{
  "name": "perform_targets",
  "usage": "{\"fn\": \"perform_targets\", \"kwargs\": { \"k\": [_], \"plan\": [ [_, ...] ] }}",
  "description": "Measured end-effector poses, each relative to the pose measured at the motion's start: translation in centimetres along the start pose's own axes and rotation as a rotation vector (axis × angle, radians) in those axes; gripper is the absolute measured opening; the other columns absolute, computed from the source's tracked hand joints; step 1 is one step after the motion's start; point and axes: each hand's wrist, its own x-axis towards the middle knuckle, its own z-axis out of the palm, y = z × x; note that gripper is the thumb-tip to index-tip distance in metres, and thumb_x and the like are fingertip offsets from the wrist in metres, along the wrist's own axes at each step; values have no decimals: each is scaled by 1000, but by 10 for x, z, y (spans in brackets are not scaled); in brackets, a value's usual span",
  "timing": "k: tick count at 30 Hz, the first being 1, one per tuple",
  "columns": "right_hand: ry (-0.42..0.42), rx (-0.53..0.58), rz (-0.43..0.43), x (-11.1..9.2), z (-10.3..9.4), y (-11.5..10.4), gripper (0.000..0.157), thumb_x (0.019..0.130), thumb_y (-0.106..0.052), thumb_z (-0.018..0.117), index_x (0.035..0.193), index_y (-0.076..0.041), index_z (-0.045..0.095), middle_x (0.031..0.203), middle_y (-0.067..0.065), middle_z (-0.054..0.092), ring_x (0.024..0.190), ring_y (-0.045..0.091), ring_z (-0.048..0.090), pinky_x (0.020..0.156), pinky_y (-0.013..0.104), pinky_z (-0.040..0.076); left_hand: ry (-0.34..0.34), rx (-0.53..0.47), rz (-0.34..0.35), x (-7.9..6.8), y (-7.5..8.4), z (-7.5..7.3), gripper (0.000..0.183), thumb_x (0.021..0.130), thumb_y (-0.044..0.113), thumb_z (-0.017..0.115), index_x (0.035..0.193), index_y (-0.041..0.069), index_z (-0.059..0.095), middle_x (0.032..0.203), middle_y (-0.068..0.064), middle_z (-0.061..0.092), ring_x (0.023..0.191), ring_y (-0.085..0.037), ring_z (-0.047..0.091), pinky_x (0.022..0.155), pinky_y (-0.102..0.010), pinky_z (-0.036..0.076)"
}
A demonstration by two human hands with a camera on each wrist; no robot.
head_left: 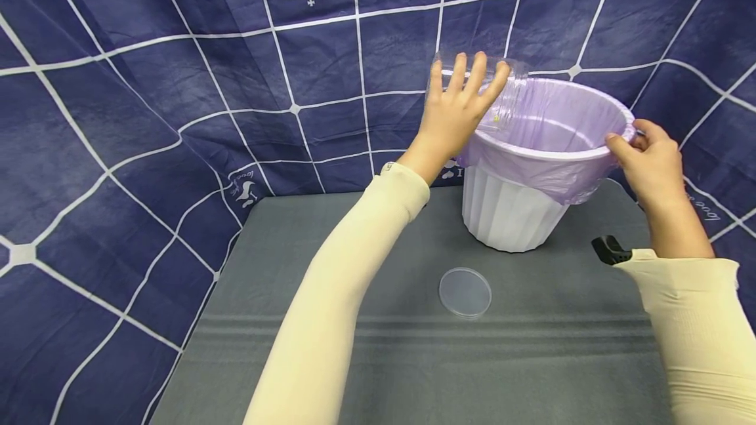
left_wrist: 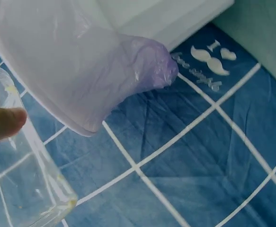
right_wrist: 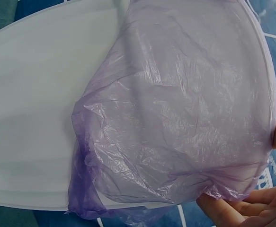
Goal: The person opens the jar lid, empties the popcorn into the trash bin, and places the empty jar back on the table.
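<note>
My left hand (head_left: 453, 115) grips a clear plastic jar (head_left: 511, 98), which lies tipped on its side at the left rim of a white bin (head_left: 504, 212). In the left wrist view the thumb presses the jar (left_wrist: 29, 175), and small yellow bits cling to its wall. A thin purple bin liner (head_left: 546, 179) lines the bin and folds over its rim. My right hand (head_left: 657, 159) pinches the bin's right rim, thumb and fingers on either side of it. The right wrist view shows these fingers against the liner (right_wrist: 175, 118).
A round clear lid (head_left: 464, 292) lies flat on the grey tabletop (head_left: 413, 359) in front of the bin. Blue cloth (head_left: 319, 71) with white lines hangs behind and along the sides. A small black device (head_left: 611, 250) sits at the right wrist.
</note>
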Motion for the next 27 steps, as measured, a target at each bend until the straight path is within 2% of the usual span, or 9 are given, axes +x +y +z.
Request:
{"fn": "perform_targets", "kwargs": {
  "k": [2,4,5,8,12,18,23,27],
  "plan": [
    [-1,-2,1,1,-1,0,65,86,-31,52,136,5,32,60,-40,36,55,-21,42,54,0,34,-112,-56,-51,-2,-6,-3,61,84,39,55,138,28,27,140,-3,37,129,-25,36,105,-49,28],
    [-2,-4,3,1,-1,0,65,86,-31,52,136,5,31,60,-40,35,55,-22,43,54,0,34,-222,-115,-100,-5,-13,-5,87,71,52,66,140,26,20,143,-4,32,131,-26,32,105,-49,26],
    [-4,-5,6,1,-1,-1,65,86,-31,52,137,4,31,61,-40,36,55,-22,43,54,0,34,-252,-142,-127,-7,-16,-5,95,66,57,68,140,26,19,143,-5,31,131,-26,31,105,-48,26],
    [-10,-13,14,1,-1,0,66,86,-33,52,138,3,30,63,-39,36,55,-22,43,54,0,34,-303,-228,-221,-17,-27,-2,100,63,61,69,140,25,17,143,-4,30,131,-25,31,103,-46,26],
    [-18,-34,15,0,-2,1,66,87,-34,51,138,2,30,66,-38,36,55,-22,42,55,0,34,-322,-333,-340,-36,-40,4,103,61,61,72,140,22,19,142,-5,33,129,-26,33,99,-43,29],
    [-15,-22,4,0,-2,1,64,87,-31,52,136,5,32,60,-40,35,55,-21,42,53,1,35,-299,-478,-486,-65,-50,13,106,54,60,75,136,18,23,135,-6,40,122,-27,41,90,-42,38],
    [-6,-7,-2,0,-1,1,64,87,-29,52,135,7,32,56,-42,35,53,-21,42,51,1,34,-290,-614,-586,-89,-54,18,106,50,57,79,135,17,28,133,-6,43,119,-29,44,89,-44,41],
    [-4,1,0,0,0,1,64,86,-29,52,136,6,32,57,-42,35,53,-21,43,52,1,35,-245,-717,-637,-109,-56,20,105,48,56,80,132,16,30,127,-6,47,114,-29,48,88,-44,42]
  ]
}}
